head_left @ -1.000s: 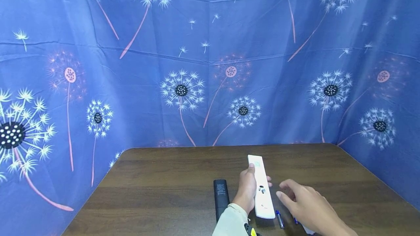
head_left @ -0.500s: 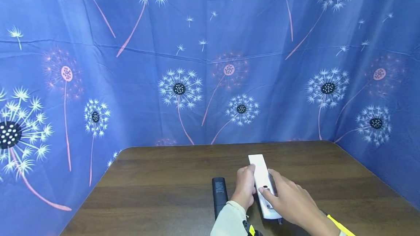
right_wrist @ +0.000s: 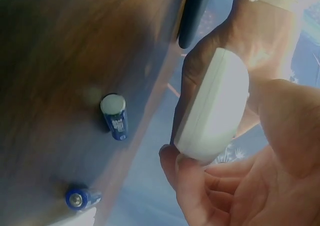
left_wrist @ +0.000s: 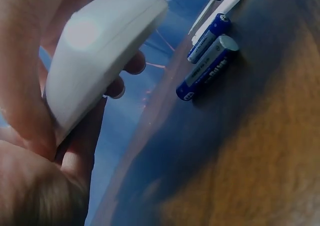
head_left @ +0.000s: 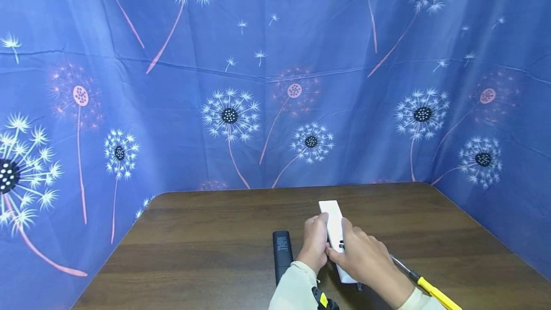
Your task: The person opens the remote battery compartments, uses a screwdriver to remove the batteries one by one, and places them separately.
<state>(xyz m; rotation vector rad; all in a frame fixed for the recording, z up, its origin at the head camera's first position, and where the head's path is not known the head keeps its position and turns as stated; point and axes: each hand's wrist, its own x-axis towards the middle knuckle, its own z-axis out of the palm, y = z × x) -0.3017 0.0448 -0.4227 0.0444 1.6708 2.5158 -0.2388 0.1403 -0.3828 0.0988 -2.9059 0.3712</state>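
Observation:
Both hands hold a long white remote control [head_left: 330, 216] above the table, its back with a small dark opening facing up. My left hand [head_left: 313, 244] grips its left edge, thumb along the side. From the right, my right hand [head_left: 369, 256] grips the near half, its thumb across the back and covering much of it. The remote's rounded near end [right_wrist: 220, 105] shows between the hands in the right wrist view. Below it, two blue batteries [left_wrist: 207, 68] lie on the table in the left wrist view.
A black remote control [head_left: 282, 252] lies left of the left hand, partly behind the sleeve. A screwdriver with a yellow handle [head_left: 436, 293] lies right of the right wrist. In the left wrist view, a thin white piece [left_wrist: 230, 8] lies beyond the batteries. A blue patterned curtain [head_left: 258, 37] surrounds the table.
My right hand has moved left from beside the white remote and now grips it, covering its near half. The screwdriver has come into view on the right.

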